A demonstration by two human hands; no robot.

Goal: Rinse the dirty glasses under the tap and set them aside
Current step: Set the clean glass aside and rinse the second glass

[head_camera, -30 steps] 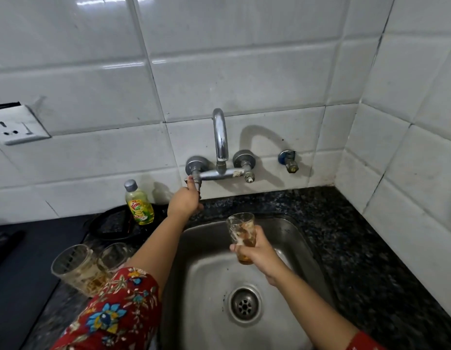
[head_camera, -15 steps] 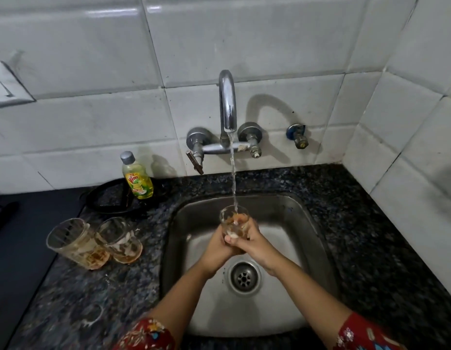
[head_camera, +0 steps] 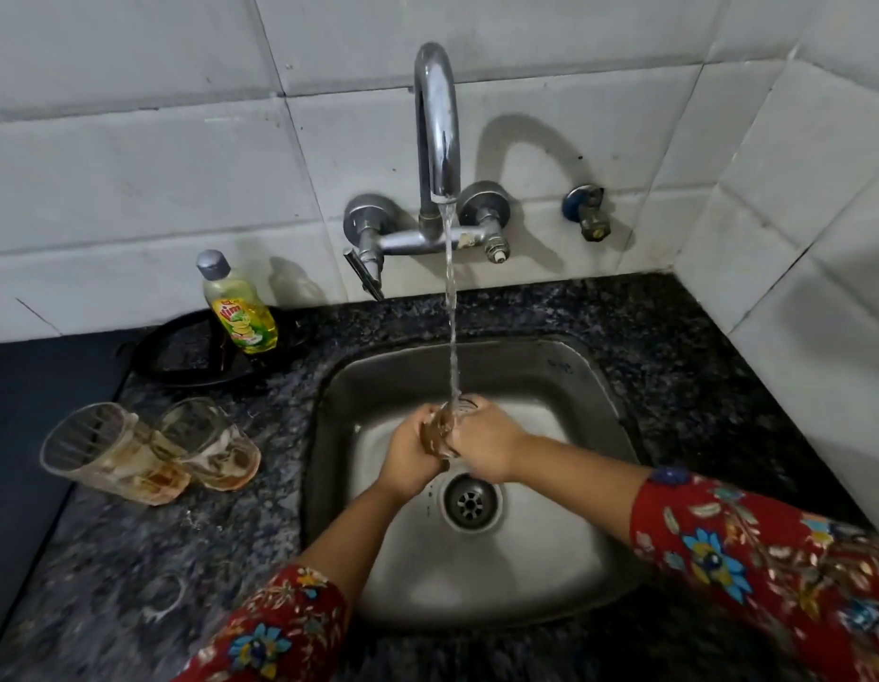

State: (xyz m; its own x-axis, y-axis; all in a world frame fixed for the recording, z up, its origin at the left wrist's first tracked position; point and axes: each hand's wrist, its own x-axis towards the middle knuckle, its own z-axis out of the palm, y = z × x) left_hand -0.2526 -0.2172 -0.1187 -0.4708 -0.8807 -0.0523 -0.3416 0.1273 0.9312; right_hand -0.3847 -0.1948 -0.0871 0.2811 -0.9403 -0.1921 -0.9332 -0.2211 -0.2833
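Both hands over the sink [head_camera: 580, 386], clasped from either side round one small glass [head_camera: 440, 435]. The left hand [head_camera: 408, 462] has its fingers curled on the glass's left side, and the right hand [head_camera: 489, 447] is wrapped round its right side. The glass is mouth up, just above and behind the drain [head_camera: 471, 502], with brownish residue visible inside. The tap [head_camera: 435, 120] is running and the water stream [head_camera: 451, 312] falls straight into the glass's mouth. Two more dirty glasses sit on the dark speckled bench [head_camera: 673, 366] left of the sink, a larger glass [head_camera: 107, 452] and a smaller glass [head_camera: 215, 445], touching each other, both with brown dregs at the bottom. A yellow dish soap bottle [head_camera: 238, 307] stands upright by the wall at the right edge of a black round tray [head_camera: 176, 359]; cannot tell if it is on the tray or just beside it. A small valve [head_camera: 587, 214] is on the tiled wall right of the tap. Red floral sleeves on both arms.
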